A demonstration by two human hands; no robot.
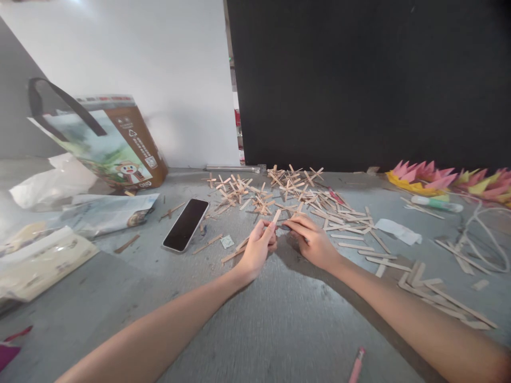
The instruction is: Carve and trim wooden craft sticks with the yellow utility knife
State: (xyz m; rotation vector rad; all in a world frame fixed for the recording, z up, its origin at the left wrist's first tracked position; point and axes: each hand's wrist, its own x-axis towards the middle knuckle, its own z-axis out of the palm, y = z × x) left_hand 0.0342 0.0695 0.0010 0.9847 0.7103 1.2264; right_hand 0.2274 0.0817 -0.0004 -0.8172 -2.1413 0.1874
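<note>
A wooden craft stick (277, 216) points up out of my left hand (258, 243), its thumb pressing the stick against the bent fingers. Close by on the right, my right hand (313, 240) has its fingers pinched together near that stick. Whatever sits between those fingertips is too small to make out. Just beyond both hands lies a pile of craft sticks joined into crosses and stars (263, 202). Loose craft sticks (339, 213) spread to the right of the pile. A few sticks (233, 256) lie partly hidden behind my left hand.
Left of my hands a phone (186, 225) lies on the grey table (255, 330). Farther left stand a printed bag (120, 143) and plastic packets (43, 266). At right are a glue stick (437, 204), a white cable (475, 223) and pink-yellow paper crowns (423, 178). A pink pen (357, 366) lies in front.
</note>
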